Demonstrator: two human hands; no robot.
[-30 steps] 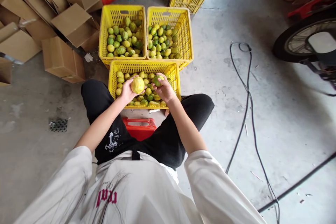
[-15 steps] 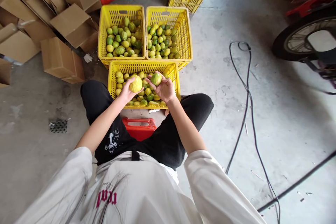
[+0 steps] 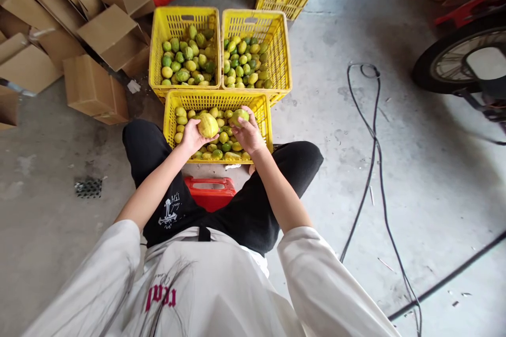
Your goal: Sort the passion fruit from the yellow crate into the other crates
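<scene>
Left grip (image 3: 192,138) cradles a yellow fruit (image 3: 208,126), right grip (image 3: 250,134) clasps a green fruit (image 3: 239,116); hold both lightly, low over the front crate (image 3: 217,161)

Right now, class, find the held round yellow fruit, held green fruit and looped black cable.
Held round yellow fruit (image 3: 208,125), head view: centre.
Held green fruit (image 3: 238,115), head view: visible middle.
Looped black cable (image 3: 374,137), head view: crossing.

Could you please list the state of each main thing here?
Left hand: holding yellow fruit
Yellow fruit: held over near crate
Right hand: holding green fruit
Green fruit: held over near crate
Near crate: open-topped, holding fruit
Left fruit crate: partly filled
Right fruit crate: partly filled
Cable: loosely looped
Cardboard boxes: piled, some open
</scene>
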